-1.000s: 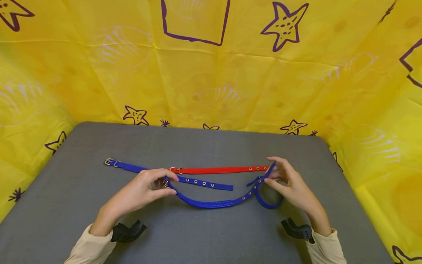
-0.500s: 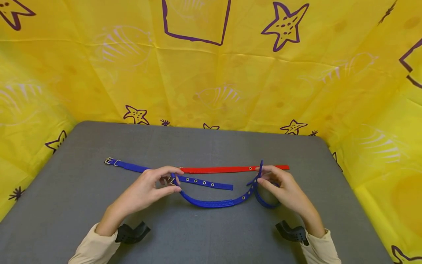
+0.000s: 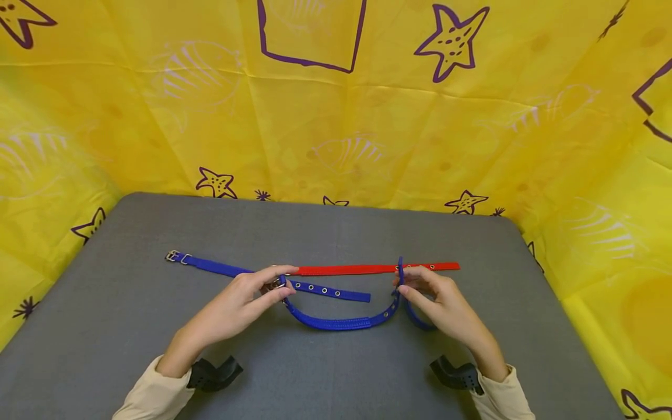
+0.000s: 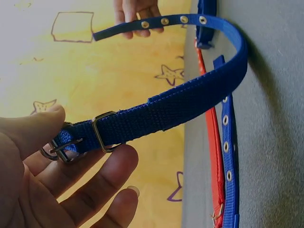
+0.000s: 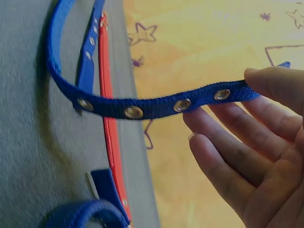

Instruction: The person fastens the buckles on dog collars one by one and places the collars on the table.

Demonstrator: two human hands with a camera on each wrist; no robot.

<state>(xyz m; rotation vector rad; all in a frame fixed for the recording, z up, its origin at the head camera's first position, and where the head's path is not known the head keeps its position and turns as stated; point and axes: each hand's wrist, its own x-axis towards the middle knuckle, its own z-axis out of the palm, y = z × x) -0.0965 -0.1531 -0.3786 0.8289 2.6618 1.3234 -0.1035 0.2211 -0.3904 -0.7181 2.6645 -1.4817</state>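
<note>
A blue collar [image 3: 336,324] sags in a U between the two hands. My left hand [image 3: 238,306] pinches its buckle end; the metal buckle [image 4: 61,148] and a keeper ring [image 4: 102,133] show in the left wrist view. My right hand [image 3: 438,297] pinches the tail, thumb on top, near the row of metal eyelets [image 5: 182,105]. The tip stands upright past the right fingers. Another blue collar [image 3: 215,267] lies stretched out behind, partly hidden by the left hand. A red collar [image 3: 346,270] lies straight beyond it.
A coiled blue collar [image 3: 417,319] lies by the right hand, which partly covers it. All rest on a grey table [image 3: 336,373]. A yellow patterned cloth [image 3: 336,116] surrounds its back and sides.
Both hands have moved inward, the right one more, bringing the held collar's ends closer together. The collar's curve has deepened, and the tip has turned more upright.
</note>
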